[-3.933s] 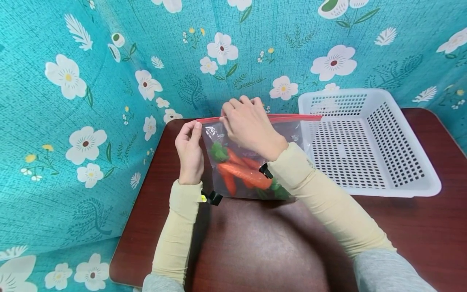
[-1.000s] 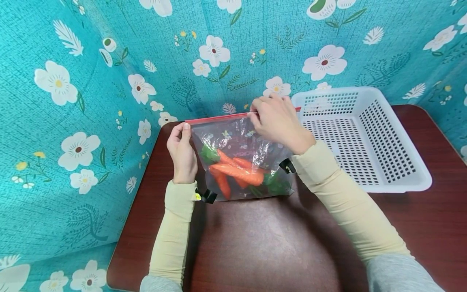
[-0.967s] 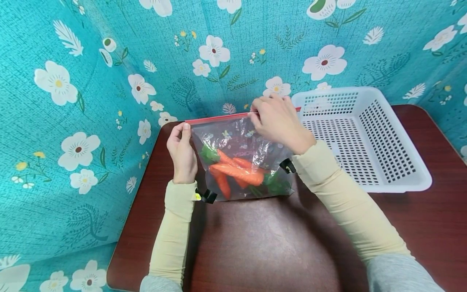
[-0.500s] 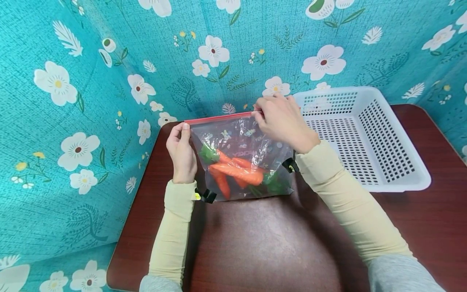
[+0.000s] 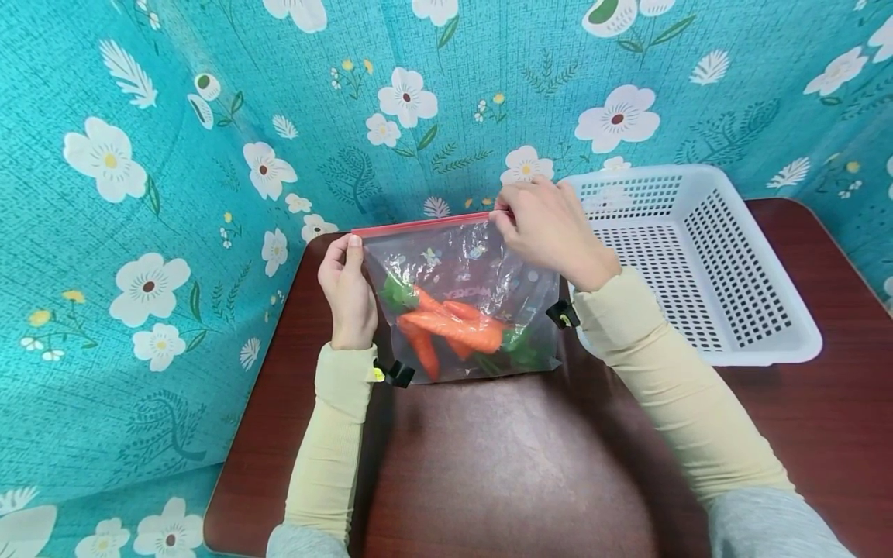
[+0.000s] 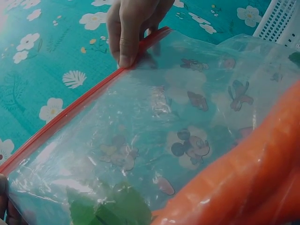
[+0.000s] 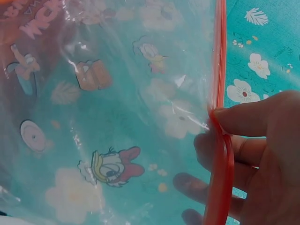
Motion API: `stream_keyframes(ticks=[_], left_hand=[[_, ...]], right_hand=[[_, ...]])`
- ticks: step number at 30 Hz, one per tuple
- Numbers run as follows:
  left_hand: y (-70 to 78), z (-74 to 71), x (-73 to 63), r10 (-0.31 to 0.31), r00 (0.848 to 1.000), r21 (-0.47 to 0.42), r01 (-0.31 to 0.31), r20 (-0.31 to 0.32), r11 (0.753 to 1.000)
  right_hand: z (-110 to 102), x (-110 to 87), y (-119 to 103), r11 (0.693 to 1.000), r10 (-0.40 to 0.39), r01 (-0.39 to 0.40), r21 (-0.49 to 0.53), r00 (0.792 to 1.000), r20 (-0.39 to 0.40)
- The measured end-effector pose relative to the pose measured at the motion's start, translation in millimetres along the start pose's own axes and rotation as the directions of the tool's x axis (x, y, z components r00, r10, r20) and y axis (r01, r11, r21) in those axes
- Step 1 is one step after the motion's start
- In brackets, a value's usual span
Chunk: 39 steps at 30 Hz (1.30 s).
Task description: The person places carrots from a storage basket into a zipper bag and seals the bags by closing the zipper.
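Note:
A clear zip bag (image 5: 460,256) with a red zip edge and printed cartoon figures stands upright over the table. Inside it are several orange carrots (image 5: 456,329) with green tops. My left hand (image 5: 349,298) pinches the bag's upper left corner. Farther right, my right hand (image 5: 551,229) pinches the red zip between thumb and fingers. In the right wrist view, the thumb of the right hand (image 7: 267,154) presses on the zip strip (image 7: 220,70), with fingertips behind the film. The left wrist view shows a carrot (image 6: 248,173) close up through the film.
A white perforated plastic basket (image 5: 784,287) stands on the right of the dark red-brown table (image 5: 502,465), partly behind the right forearm. A teal flowered cloth (image 5: 279,85) hangs behind and to the left of the table.
My right hand has moved rightward along the red zip from near the left corner, sliding a little further in the last second. My left hand keeps its pinch on the corner.

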<state>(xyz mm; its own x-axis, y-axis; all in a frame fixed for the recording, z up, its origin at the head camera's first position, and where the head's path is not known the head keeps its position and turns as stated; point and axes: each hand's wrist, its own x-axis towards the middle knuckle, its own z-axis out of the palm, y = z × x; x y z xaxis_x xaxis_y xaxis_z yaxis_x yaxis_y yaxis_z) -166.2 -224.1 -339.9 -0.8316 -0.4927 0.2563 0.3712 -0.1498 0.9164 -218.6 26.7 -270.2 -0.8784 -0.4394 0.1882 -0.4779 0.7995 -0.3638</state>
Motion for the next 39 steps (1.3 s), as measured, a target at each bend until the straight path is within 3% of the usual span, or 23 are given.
stream_keyframes(ticks=[26, 39], left_hand=[[2.0, 1.5, -0.9, -0.007, 1.000, -0.023, 0.007, -0.015, 1.000], [1.9, 0.9, 0.9, 0.004, 1.000, -0.026, -0.004, -0.021, 1.000]], right_hand=[[-1.6, -6.3, 16.6, 1.000, -0.007, 0.006, -0.018, 0.998, -0.069], [-6.2, -13.2, 26.9, 0.999, 0.022, -0.020, 0.024, 0.998, -0.065]])
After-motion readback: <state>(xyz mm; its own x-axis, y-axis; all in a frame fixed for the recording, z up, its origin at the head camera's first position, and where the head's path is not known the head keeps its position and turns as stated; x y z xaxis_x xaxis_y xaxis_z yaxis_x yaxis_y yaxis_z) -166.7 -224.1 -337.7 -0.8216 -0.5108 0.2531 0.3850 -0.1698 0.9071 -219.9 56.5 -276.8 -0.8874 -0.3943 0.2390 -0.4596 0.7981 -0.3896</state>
